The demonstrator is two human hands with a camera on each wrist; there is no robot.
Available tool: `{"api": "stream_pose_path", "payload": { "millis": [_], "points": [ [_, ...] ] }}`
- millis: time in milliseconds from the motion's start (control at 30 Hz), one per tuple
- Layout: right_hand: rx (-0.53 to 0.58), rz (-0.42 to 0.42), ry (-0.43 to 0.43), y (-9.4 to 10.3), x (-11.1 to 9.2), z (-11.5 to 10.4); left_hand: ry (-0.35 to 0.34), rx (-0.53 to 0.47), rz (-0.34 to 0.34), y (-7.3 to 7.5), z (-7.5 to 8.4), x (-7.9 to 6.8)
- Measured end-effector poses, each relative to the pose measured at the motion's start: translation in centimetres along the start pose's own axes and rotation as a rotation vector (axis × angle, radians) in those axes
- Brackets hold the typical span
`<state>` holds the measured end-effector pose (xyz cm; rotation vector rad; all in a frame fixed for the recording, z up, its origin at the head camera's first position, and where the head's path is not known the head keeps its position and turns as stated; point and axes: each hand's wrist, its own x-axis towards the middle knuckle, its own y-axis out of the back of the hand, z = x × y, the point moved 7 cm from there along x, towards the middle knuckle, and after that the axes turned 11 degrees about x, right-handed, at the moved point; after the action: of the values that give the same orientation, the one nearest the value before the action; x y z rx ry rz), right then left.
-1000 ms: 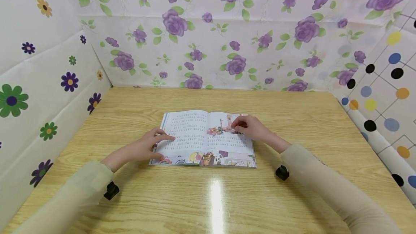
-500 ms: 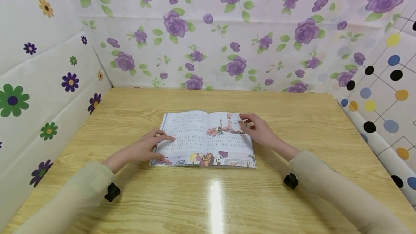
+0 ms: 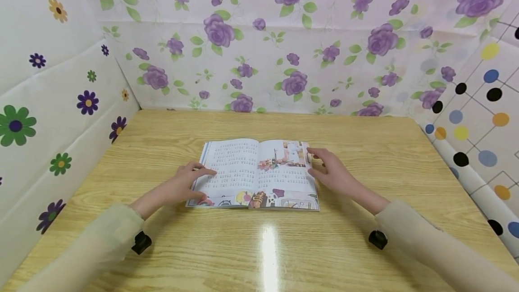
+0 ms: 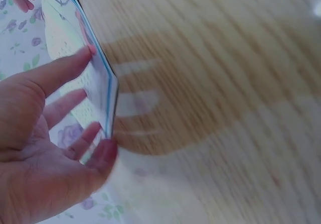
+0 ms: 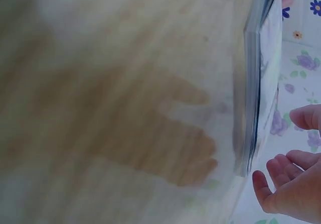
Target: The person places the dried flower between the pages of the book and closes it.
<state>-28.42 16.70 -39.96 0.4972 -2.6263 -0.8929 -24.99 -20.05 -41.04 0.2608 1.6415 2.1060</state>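
Note:
An open book (image 3: 239, 181) lies on the table, printed text on its left page and text with colourful pictures on its right page. My left hand (image 3: 182, 186) rests on the left page near its outer edge, fingers spread. In the left wrist view the fingertips of that hand (image 4: 55, 133) touch the page along the book's edge (image 4: 108, 91). At the right page's outer edge is my right hand (image 3: 334, 175), its fingers loosely bent with nothing held. The right wrist view has this hand (image 5: 293, 179) beside the book's thick page edge (image 5: 253, 88); contact is unclear.
The wooden table (image 3: 194, 251) reaches back to a wall sheet with purple roses (image 3: 259, 57). A flower-patterned sheet (image 3: 65, 116) stands at the left, a dotted one (image 3: 478, 116) at the right. Each wrist carries a small black device (image 3: 378, 239).
My right hand has moved from the picture on the right page outward to that page's outer edge, its fingers parting. The left hand and the book have hardly moved.

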Motion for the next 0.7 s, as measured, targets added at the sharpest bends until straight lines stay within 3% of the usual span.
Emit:
{"api": "stream_pose_path", "payload": {
  "millis": [467, 700],
  "points": [
    [-0.156, -0.045, 0.037, -0.9, -3.4, -0.1, 0.052, 0.05, 0.009, 0.9, 0.6, 0.0],
    [-0.29, -0.066, 0.013, -1.2, -4.3, -0.2, 0.157, 0.021, 0.006, 0.9, 0.1, 0.3]
  ]
}}
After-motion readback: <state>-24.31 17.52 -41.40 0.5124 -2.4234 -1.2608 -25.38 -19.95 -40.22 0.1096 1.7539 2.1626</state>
